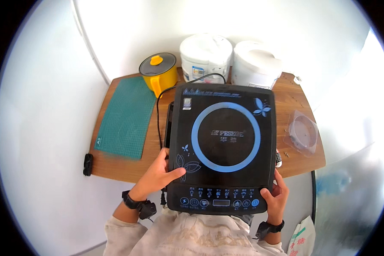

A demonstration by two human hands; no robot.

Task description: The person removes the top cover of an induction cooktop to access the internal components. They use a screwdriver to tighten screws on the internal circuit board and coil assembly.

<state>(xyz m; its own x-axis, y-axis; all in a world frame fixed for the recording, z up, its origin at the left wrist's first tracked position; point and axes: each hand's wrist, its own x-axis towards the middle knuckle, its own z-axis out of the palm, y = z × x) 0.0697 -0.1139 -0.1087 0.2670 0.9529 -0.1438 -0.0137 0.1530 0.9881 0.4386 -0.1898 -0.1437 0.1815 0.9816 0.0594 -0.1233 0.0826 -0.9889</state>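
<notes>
A black induction cooktop with a blue ring and a row of touch buttons is held up over the near part of the table. My left hand grips its left side, thumb lying on the top surface. My right hand holds the lower right corner, thumb on the button panel. A black power cord loops from near the yellow pot down along the cooktop's left, and a plug hangs beside my left hand. Another dark flat object shows partly behind the cooktop's left edge.
The wooden table holds a green cutting mat at left, a yellow pot with dark lid, two white buckets at the back and a clear plastic container at right. A white bag stands low at the right.
</notes>
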